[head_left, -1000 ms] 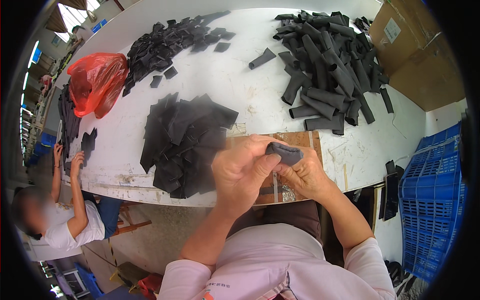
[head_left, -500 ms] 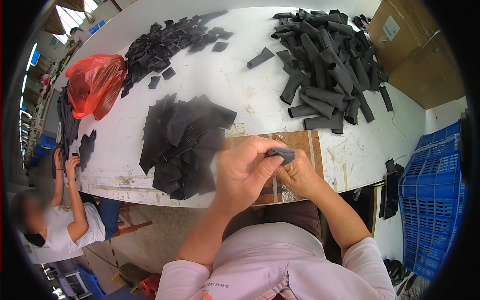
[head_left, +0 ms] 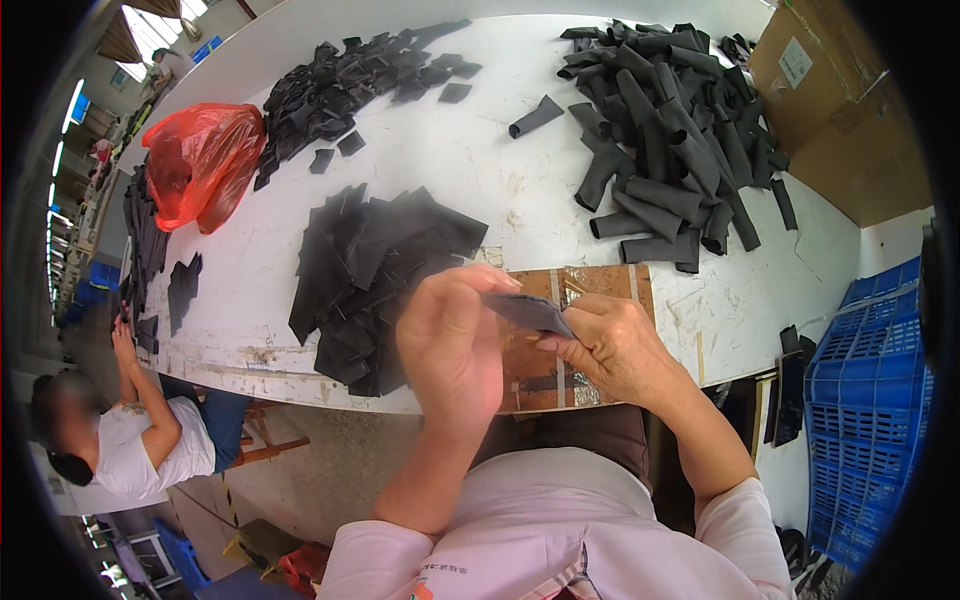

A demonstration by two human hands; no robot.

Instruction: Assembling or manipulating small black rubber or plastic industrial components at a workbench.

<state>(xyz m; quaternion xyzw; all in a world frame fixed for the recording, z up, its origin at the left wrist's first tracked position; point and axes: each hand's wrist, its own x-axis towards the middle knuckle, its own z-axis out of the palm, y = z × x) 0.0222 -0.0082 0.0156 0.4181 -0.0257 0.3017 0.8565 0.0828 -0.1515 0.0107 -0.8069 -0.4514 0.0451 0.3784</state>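
Observation:
A small dark grey fabric piece (head_left: 530, 312), folded or tube-shaped, stretches between my two hands above the table's front edge. My right hand (head_left: 622, 348) pinches its right end between thumb and bent fingers. Cupped at the other end is my left hand (head_left: 452, 345), its fingers bent over the piece's left end; its thumb tip is hidden. Below them lies a brown taped board (head_left: 525, 375). Left of my left hand spreads a heap of flat dark fabric pieces (head_left: 375, 270).
Dark fabric tubes (head_left: 665, 140) are piled at the far right, beside a cardboard box (head_left: 830, 120). Small dark squares (head_left: 340, 95) and a red plastic bag (head_left: 205, 165) lie at the far left. Blue crates (head_left: 865, 400) stand at right. A co-worker (head_left: 150, 435) sits at left.
My left hand has shifted left and its fingers have straightened, so more of the fabric piece shows between my hands. The co-worker's hands have come down. The view has shifted slightly.

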